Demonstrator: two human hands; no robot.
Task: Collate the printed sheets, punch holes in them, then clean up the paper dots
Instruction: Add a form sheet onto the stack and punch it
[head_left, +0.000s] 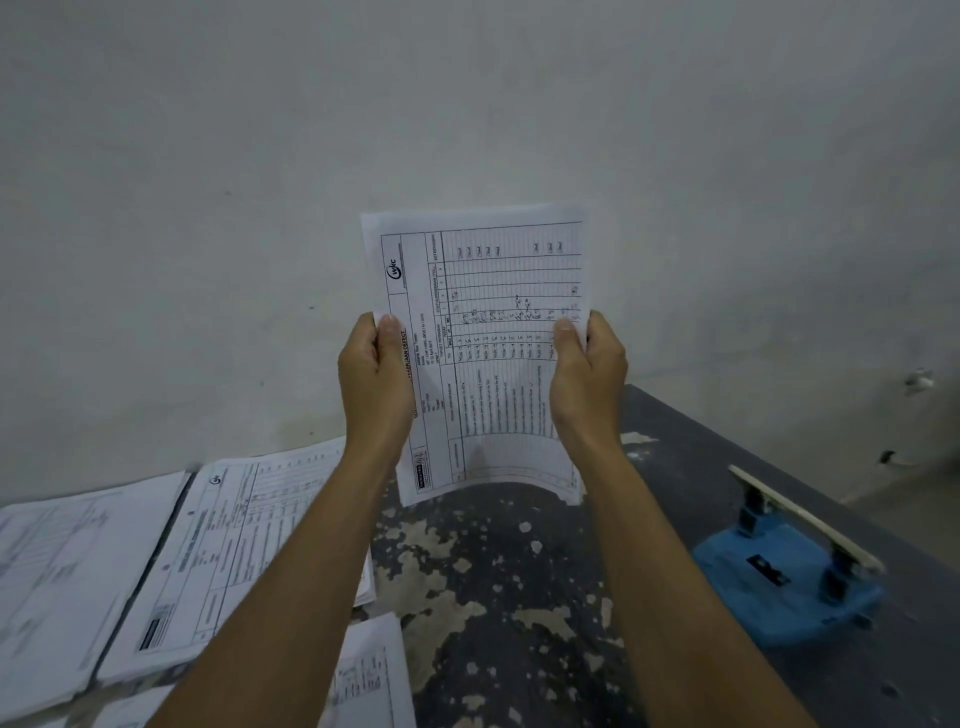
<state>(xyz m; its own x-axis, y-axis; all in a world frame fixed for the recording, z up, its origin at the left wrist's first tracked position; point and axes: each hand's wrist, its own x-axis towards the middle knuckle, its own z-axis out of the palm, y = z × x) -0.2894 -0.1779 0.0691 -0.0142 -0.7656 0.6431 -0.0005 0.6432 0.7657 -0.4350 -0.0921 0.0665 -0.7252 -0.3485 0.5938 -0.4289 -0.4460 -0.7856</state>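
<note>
Both hands, left hand (371, 371) and right hand (587, 374), are gripping the printed sheets (483, 332) upright, likely squaring them; next, the blue hole punch (784, 571) to their right.

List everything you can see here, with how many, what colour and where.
Held sheets: count unclear, white printed forms, upright, bottom edge at the table.
Paper stacks: several, white printed, on the table at left.
Hole punch: one, blue with pale lever, on the table at right.
Table: one, dark grey with worn pale patches.
Wall: pale grey, behind the table.
Left hand: grips the sheets' left edge.
Right hand: grips the sheets' right edge.
</note>
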